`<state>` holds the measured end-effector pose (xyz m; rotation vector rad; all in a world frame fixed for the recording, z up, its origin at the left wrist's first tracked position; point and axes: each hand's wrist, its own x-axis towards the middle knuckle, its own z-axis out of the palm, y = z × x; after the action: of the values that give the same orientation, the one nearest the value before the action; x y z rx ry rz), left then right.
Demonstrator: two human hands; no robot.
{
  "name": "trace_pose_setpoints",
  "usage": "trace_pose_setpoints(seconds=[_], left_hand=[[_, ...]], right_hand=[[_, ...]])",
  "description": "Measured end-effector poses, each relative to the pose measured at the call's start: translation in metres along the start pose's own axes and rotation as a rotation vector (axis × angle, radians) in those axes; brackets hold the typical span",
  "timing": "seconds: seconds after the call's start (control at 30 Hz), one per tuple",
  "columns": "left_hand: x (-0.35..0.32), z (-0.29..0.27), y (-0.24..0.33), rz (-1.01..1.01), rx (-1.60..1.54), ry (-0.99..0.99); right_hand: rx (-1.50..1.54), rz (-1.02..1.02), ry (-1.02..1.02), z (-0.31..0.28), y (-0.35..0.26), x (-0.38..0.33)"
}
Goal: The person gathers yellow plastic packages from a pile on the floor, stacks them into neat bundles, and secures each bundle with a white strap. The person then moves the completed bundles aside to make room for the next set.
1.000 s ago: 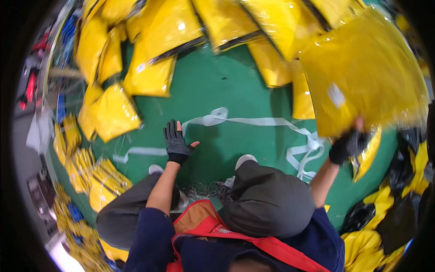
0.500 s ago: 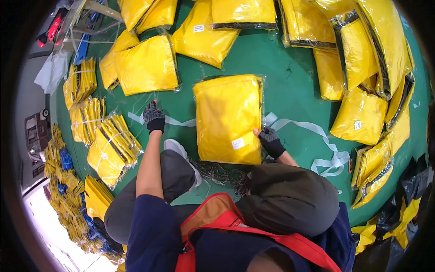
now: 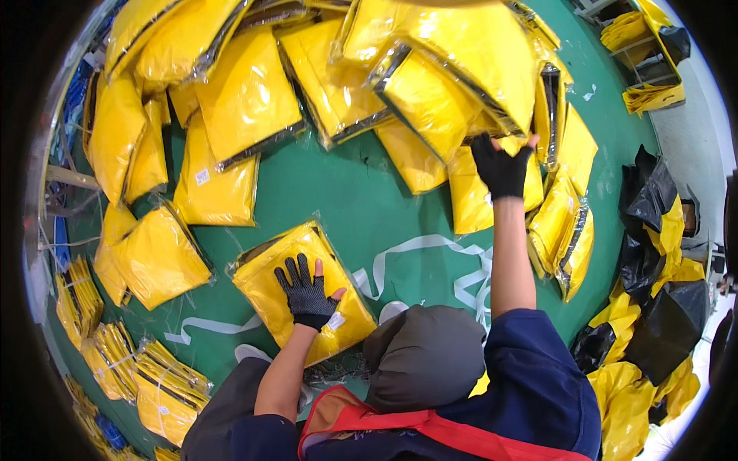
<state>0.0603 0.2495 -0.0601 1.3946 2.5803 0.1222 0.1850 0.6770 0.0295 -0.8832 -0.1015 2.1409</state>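
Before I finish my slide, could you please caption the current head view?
Gloved left hand spread over a yellow packet, gloved right hand at piled yellow packets, green floor below.

1. No wording or number is showing clearly enough to be read.
2. A small white rectangular label (image 3: 336, 320) is sitting on the flat yellow packet in clear, shiny plastic film (image 3: 261, 273), toward its right edge and just beside the black-gloved left hand (image 3: 307, 292); its print is appearing only as a blur.
3. A small white squarish label (image 3: 202, 177) is lying on a film-wrapped yellow packet farther off (image 3: 231, 201), near that packet's left edge; its faint marks are blurring together.
4. A tiny white label (image 3: 163, 410) is showing on a strapped bundle of folded yellow packets (image 3: 173, 384) at lower left, too small for reading.
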Motion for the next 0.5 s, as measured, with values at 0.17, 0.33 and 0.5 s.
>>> trace_pose_setpoints(seconds=[0.17, 0.33, 0.5], left_hand=[[0.014, -0.007, 0.01, 0.105, -0.009, 0.068], [0.041, -0.071, -0.069, -0.008, -0.426, 0.311], [0.085, -0.211, -0.105, -0.272, -1.975, -0.098]], right_hand=[[0.069, -0.296, -0.085, 0.014, -0.073, 0.103], [-0.249, -0.602, -0.467, 0.029, -0.03, 0.003], [-0.72, -0.163, -0.383, 0.041, -0.017, -0.045]])
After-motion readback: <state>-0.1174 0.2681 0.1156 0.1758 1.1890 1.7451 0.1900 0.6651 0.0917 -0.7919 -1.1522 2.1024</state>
